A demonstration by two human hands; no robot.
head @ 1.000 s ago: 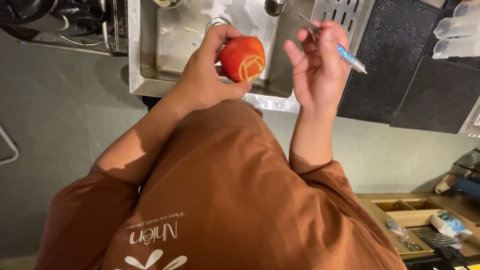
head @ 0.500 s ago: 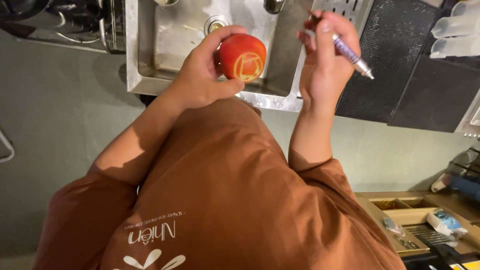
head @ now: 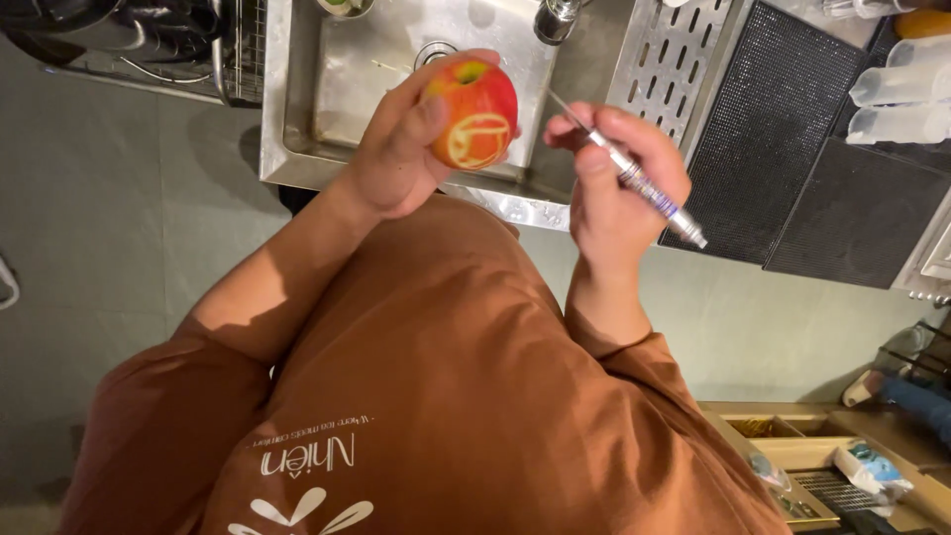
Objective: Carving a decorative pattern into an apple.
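Item: red apple with a pale carved motif, clamped in the left hand over a steel sink. Right hand — fingers closed on a slim carving knife, at 3 o'clock of the fruit, blade clear. Carving appears mid-course; the next cut needs a steady tip. Black mats at 3 o'clock — nothing obstructs.

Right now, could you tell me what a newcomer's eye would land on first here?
The red apple with a pale design cut into its skin, held in the left hand above the steel sink. Beside it, the right hand grips a slim metal carving tool, its tip apart from the fruit. Black mats lie right of the sink.
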